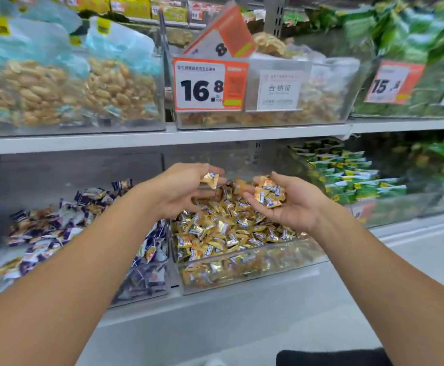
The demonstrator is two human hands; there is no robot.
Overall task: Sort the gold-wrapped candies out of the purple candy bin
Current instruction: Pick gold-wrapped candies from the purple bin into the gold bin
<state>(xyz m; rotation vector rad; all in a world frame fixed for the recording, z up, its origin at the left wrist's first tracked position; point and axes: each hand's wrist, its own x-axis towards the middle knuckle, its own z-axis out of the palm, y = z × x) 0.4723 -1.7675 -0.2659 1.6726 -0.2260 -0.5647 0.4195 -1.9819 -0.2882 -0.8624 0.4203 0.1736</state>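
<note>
- At the far left of the lower shelf sits your purple candy bin (pixel 146 291), a clear box heaped with purple-and-white wrapped candies (pixel 46 233); a few gold wrappers show among them.
- Your left hand (pixel 181 190) hovers above the divider between the 2 bins, pinching 1 gold-wrapped candy (pixel 210 179) between thumb and fingertips.
- Below and between your hands lies the gold candy bin (pixel 255 273), just beside the purple one, piled with gold-wrapped candies (pixel 226 228).
- Your right hand (pixel 292 204) is held palm up over that gold bin, fingers cupped around a small handful of gold candies (pixel 269 192).
- On the shelf above, an orange price tag (pixel 210 84) reads 16.8.
- Further right, green-wrapped packets (pixel 353 175) fill the neighbouring bin.
</note>
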